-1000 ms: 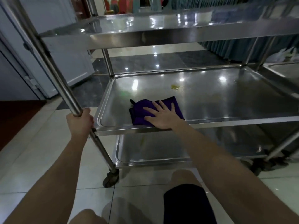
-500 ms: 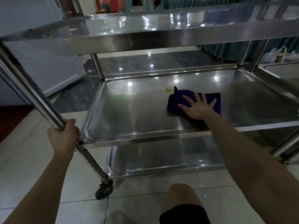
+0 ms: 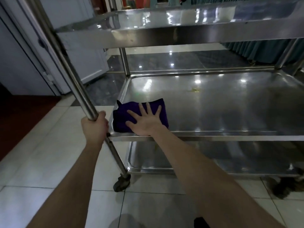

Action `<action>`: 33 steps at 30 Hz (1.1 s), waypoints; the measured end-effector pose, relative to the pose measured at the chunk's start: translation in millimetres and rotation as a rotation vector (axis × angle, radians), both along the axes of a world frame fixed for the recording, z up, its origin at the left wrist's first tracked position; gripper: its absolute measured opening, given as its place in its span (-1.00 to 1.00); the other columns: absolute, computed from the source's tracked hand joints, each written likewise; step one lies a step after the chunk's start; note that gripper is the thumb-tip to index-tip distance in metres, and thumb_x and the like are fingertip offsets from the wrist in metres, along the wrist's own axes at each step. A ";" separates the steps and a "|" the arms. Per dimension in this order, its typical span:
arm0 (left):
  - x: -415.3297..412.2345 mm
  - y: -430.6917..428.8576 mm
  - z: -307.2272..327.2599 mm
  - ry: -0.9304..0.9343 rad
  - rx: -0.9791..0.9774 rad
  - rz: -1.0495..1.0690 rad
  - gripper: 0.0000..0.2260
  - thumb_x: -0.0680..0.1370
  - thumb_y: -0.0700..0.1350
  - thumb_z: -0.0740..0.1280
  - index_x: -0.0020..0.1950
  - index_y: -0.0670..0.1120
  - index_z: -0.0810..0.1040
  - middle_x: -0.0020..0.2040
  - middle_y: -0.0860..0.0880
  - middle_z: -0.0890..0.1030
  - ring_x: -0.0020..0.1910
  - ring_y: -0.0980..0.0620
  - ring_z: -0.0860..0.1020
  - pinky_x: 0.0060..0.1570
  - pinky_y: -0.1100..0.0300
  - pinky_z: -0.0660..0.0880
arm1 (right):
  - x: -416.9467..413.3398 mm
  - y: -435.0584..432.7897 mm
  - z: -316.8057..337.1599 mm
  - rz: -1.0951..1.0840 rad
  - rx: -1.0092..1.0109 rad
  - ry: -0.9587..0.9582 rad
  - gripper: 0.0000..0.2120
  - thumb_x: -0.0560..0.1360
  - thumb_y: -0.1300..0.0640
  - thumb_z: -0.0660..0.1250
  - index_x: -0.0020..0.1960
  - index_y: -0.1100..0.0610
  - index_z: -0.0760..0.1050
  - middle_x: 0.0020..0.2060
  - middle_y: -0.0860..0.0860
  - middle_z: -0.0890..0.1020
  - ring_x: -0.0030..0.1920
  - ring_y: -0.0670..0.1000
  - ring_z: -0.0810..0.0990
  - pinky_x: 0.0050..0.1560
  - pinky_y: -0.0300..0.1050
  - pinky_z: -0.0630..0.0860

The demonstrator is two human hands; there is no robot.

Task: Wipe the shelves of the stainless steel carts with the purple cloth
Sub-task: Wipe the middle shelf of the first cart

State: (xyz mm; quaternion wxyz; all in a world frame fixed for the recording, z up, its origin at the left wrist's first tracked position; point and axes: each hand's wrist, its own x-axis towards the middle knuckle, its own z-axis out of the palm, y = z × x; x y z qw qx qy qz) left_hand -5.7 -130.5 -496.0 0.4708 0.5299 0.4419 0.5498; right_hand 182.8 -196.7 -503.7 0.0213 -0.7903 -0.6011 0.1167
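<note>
From the head camera, the stainless steel cart (image 3: 172, 32) fills the upper and right parts of the frame, with three shelves stacked one over another. The purple cloth (image 3: 121, 120) lies folded at the near left corner of the middle shelf (image 3: 230, 112), just left of centre frame, its left edge up against the shelf's raised rim. The right hand (image 3: 145, 123) rests flat on top of it, fingers straight and spread, palm pressing the cloth down onto the steel. Left of it, the left hand (image 3: 94, 127) has its fingers curled tight round the slanted upright post (image 3: 65, 63), just above where the post meets the middle shelf. A small yellow smear (image 3: 195, 90) sits further back on that shelf, well apart from the cloth. Below, the bottom shelf (image 3: 213, 155) catches the light, and a black caster (image 3: 120, 182) stands on the pale tiled floor (image 3: 49, 153) at lower centre.
</note>
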 end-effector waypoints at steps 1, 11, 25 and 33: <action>0.0 -1.1 0.7 0.008 -0.005 -0.002 -0.80 0.53 -0.17 0.38 -0.24 -0.12 0.42 -0.46 -0.05 0.35 -0.52 0.01 0.31 -0.46 0.21 0.27 | -2.1 -7.0 1.3 0.010 -0.002 0.011 -0.31 0.65 -0.48 -0.13 0.73 -0.35 -0.11 0.75 0.01 -0.25 0.72 0.23 -0.36 0.44 0.63 -0.51; -5.5 -0.4 3.2 0.041 -0.058 -0.001 -0.81 0.44 -0.05 0.41 -0.31 -0.02 0.45 -0.49 0.00 0.42 -0.51 0.00 0.40 -0.43 0.15 0.36 | 110.7 -134.5 8.9 -0.108 -0.008 0.048 -0.38 0.67 -0.49 -0.09 0.69 -0.45 -0.11 0.75 -0.17 -0.20 0.73 0.03 -0.30 0.60 0.45 -0.42; -3.6 2.4 -3.1 0.030 -0.045 0.032 -0.80 0.46 -0.06 0.41 -0.37 0.02 0.54 -0.49 0.00 0.46 -0.53 -0.01 0.44 -0.38 0.09 0.45 | 219.4 -159.1 10.9 -0.568 -0.053 -0.019 -0.14 0.53 -0.65 -0.20 0.73 -0.33 -0.19 0.75 0.05 -0.26 0.71 0.28 -0.34 0.50 0.66 -0.36; 0.0 1.5 -6.3 0.011 0.000 0.027 -0.67 0.48 -0.10 0.38 -0.49 0.03 0.46 -0.50 -0.01 0.41 -0.53 0.00 0.37 -0.45 0.18 0.33 | 34.9 -1.0 8.7 -0.167 -0.019 -0.017 -0.18 0.58 -0.59 -0.16 0.75 -0.28 -0.13 0.75 0.10 -0.24 0.71 0.31 -0.34 0.45 0.67 -0.43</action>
